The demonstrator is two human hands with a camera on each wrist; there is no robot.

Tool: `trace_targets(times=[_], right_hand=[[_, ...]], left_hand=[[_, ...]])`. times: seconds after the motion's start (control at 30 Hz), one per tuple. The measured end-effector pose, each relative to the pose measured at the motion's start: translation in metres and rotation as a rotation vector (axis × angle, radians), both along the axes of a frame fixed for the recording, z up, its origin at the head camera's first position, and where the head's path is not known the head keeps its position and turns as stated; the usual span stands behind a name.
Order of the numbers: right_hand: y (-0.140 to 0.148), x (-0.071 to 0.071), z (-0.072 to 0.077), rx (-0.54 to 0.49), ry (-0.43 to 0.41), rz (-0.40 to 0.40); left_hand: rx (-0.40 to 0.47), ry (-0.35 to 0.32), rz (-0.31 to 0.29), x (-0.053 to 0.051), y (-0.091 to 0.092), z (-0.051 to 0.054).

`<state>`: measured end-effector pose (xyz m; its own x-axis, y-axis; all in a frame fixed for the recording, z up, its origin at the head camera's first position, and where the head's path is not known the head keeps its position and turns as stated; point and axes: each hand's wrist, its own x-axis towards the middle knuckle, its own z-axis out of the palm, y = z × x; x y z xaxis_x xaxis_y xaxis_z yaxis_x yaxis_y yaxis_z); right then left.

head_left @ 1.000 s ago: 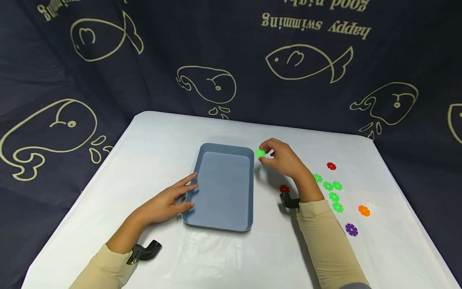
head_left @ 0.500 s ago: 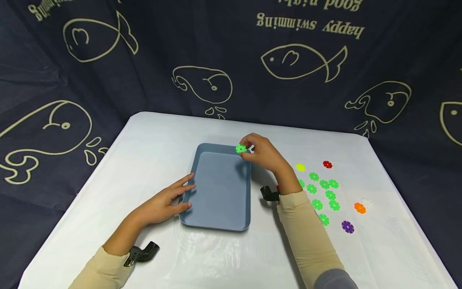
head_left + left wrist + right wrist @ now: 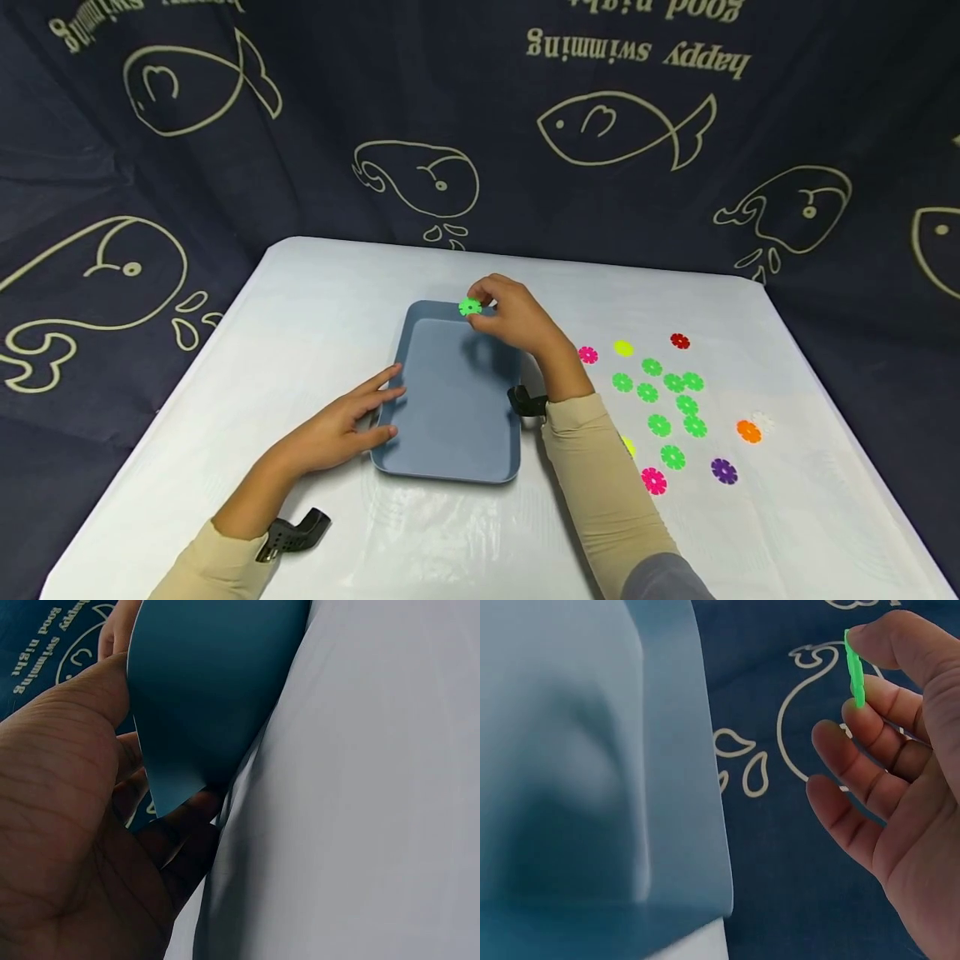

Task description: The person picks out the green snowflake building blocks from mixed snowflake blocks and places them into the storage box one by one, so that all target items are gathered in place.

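My right hand (image 3: 513,315) pinches a bright green snowflake building disc (image 3: 470,307) between thumb and fingertips, above the far end of the grey-blue tray (image 3: 450,400). In the right wrist view the disc (image 3: 856,671) shows edge-on, apart from the tray wall (image 3: 679,750). My left hand (image 3: 333,429) rests at the tray's left rim with its visible fingers spread and reaching over the edge. From the left wrist, the thumb (image 3: 94,690) lies at the rim, while some fingers lie against the outer wall. No discs show inside the tray.
Several green discs (image 3: 659,425) lie scattered on the white table (image 3: 315,292) to the tray's right. Among them are pink (image 3: 654,481), yellow (image 3: 623,348), red (image 3: 679,341), orange (image 3: 748,431), purple (image 3: 724,471) and white (image 3: 763,422) discs. A dark printed curtain (image 3: 322,100) hangs behind.
My right hand has carried the green disc leftward, from beside the tray's far right corner to over its far end. My left hand stays at the rim.
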<state>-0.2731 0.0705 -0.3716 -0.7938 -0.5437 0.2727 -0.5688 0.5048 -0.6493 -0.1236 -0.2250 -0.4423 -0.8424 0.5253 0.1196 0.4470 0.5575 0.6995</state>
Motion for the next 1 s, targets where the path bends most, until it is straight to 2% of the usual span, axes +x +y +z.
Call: trace_targets(times=[0.2, 0.53, 1.0], right_hand=[[-0.012, 0.002, 0.002, 0.018, -0.005, 0.0], [-0.03, -0.001, -0.005, 0.064, 0.011, 0.027], [-0.055, -0.01, -0.031, 0.139, -0.059, 0.017]], left_hand=[[0.008, -0.012, 0.003, 0.001, 0.001, 0.001], [0.013, -0.01, -0.001, 0.0, 0.002, 0.002], [0.012, -0.004, 0.008, 0.0, 0.0, 0.002]])
